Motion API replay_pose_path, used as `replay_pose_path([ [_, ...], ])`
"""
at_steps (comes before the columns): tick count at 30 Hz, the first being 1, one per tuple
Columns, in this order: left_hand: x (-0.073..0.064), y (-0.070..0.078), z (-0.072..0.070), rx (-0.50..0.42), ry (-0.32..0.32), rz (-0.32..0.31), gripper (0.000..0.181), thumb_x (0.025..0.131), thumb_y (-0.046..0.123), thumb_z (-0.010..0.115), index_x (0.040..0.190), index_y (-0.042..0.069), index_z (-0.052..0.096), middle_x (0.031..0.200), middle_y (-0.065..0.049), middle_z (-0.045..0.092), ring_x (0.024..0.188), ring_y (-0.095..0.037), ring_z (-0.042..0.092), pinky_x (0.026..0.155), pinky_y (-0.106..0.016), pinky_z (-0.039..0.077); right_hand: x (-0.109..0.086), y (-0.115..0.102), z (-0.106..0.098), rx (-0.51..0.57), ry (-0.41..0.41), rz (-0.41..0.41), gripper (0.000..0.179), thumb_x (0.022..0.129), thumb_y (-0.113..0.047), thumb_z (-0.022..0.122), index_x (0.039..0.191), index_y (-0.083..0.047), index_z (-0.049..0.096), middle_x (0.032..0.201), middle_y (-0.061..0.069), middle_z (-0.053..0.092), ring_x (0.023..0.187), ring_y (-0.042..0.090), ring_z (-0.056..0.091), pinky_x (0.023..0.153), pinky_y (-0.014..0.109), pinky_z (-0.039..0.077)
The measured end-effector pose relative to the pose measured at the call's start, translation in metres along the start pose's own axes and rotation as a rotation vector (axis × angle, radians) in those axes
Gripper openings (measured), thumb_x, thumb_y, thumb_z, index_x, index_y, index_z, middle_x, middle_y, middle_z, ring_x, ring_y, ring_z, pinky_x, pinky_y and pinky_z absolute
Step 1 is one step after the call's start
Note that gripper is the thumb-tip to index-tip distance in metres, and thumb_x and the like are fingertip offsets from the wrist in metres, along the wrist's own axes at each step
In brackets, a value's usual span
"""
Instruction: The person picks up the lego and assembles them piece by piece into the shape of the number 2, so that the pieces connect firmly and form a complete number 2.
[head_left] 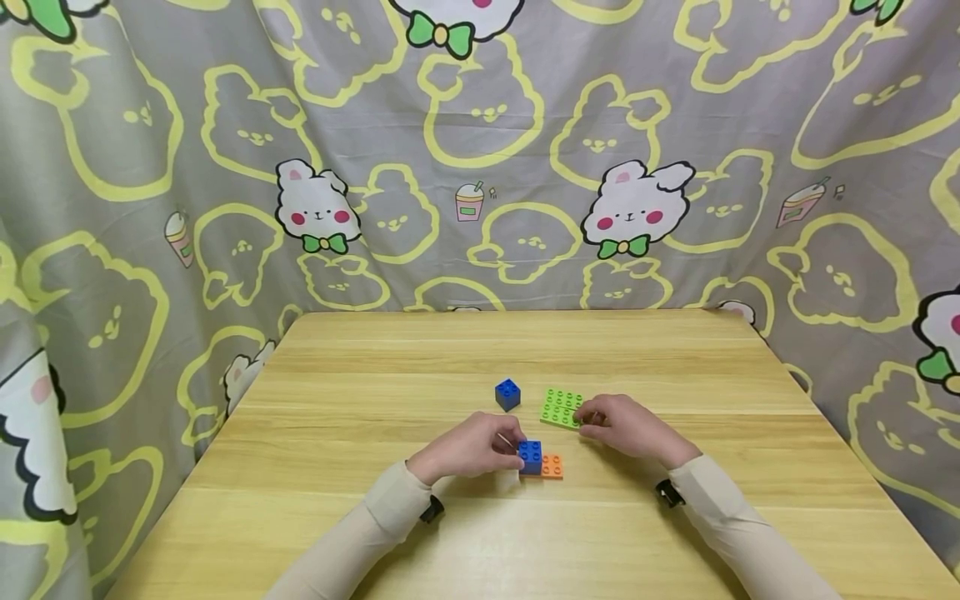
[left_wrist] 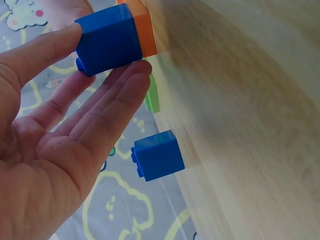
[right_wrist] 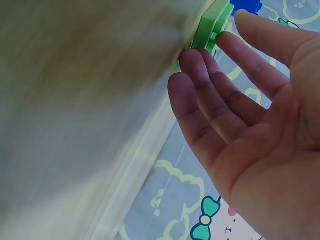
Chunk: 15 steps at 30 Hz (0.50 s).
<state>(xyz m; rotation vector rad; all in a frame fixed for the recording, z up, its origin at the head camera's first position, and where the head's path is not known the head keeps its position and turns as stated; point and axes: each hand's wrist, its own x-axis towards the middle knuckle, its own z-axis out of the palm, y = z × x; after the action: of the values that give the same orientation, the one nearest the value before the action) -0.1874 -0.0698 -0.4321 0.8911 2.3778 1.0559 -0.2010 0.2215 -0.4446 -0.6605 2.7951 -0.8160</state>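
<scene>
My left hand (head_left: 480, 446) pinches a blue toy building brick (head_left: 530, 457) between thumb and fingers. In the left wrist view the thumb presses one side of this blue brick (left_wrist: 109, 41) while the fingers lie along the other. The brick sits on the left part of a flat orange plate (head_left: 552, 467), whose right-hand studs show. My right hand (head_left: 626, 425) is at the right edge of a light green studded plate (head_left: 561, 407). In the right wrist view its fingers are loosely bent, with fingertips at the green plate (right_wrist: 207, 25) and the thumb apart from it.
A second blue brick (head_left: 507, 395) stands studs up on the wooden table (head_left: 360, 375), behind the left hand and left of the green plate. A patterned curtain (head_left: 525, 133) hangs behind the table and along both sides.
</scene>
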Motion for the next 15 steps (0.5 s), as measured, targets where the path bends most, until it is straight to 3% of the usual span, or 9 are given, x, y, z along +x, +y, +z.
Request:
replay_pose_path([
  [7, -0.0002, -0.0007, -0.0003, -0.007, 0.001, 0.004, 0.014, 0.091, 0.013, 0.078, 0.103, 0.014, 0.069, 0.108, -0.003, 0.075, 0.093, -0.009, 0.073, 0.080, -0.019, 0.055, -0.0005, 0.0032, -0.0019, 0.007, 0.012, -0.009, 0.013, 0.092, -0.019, 0.077, 0.101, -0.010, 0.074, 0.090, -0.005, 0.070, 0.079, 0.009, 0.061, 0.070, 0.027, 0.050],
  [15, 0.0002, -0.0014, 0.0002, 0.000, 0.001, 0.006, 0.014, 0.092, 0.013, 0.078, 0.103, 0.014, 0.070, 0.107, -0.002, 0.075, 0.092, -0.007, 0.073, 0.081, -0.019, 0.055, -0.0027, 0.0071, -0.0064, 0.012, 0.016, 0.012, 0.022, 0.083, -0.019, 0.086, 0.092, -0.010, 0.068, 0.084, -0.004, 0.065, 0.076, 0.011, 0.056, 0.069, 0.028, 0.048],
])
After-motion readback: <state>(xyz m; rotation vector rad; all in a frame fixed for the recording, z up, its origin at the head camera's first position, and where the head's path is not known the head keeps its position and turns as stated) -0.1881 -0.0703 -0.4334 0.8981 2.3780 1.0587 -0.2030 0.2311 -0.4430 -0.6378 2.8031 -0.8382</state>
